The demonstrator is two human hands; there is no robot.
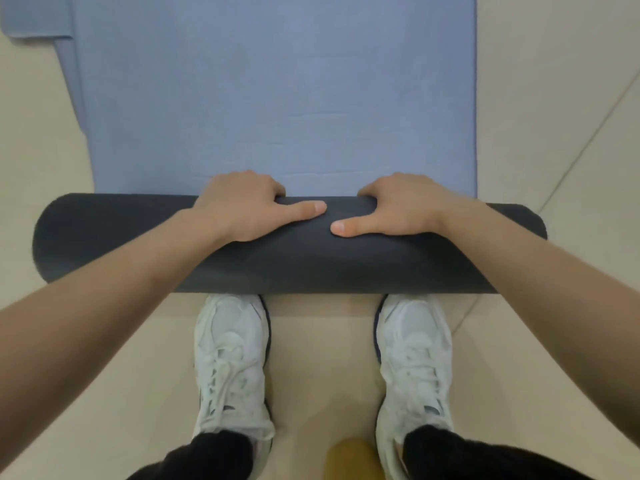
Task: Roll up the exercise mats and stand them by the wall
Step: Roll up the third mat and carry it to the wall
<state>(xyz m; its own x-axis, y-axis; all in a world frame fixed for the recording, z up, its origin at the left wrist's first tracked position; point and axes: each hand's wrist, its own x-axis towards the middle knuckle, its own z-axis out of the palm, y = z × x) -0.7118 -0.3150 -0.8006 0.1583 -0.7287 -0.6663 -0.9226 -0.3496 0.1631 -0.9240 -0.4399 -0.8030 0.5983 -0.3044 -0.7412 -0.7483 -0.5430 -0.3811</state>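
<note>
The left hand [242, 206] and the right hand [405, 206] are gripping the roll [104, 237] side by side at the middle of the frame. Their fingers are curling over its far side, and the thumbs are lying flat along the top, pointing at each other and nearly meeting. The roll, dark grey outside, is lying across the frame on the floor [554, 98], just ahead of the white shoes [232, 358]. The rest of the mat [277, 98] is stretching away flat and blue to the top edge. Judging by that length, the rolling is barely under way. To do it well, both hands should be pushing forward evenly, pressing down to keep the turns tight. The ends need watching: the right end is sitting further up the frame than the left, so the roll may be going askew, and the wide-angle lens is making that hard to judge. Hands set wider apart would be steering it better. The fingertips are hiding behind the roll, so how tightly they are tucking in cannot be told. The mat's far end is cut off at the top. A paler blue piece [34, 19] at the upper left may be a second mat or a fold; it is hard to say which. A yellowish thing [353, 459] at the bottom edge is too cropped to identify.
</note>
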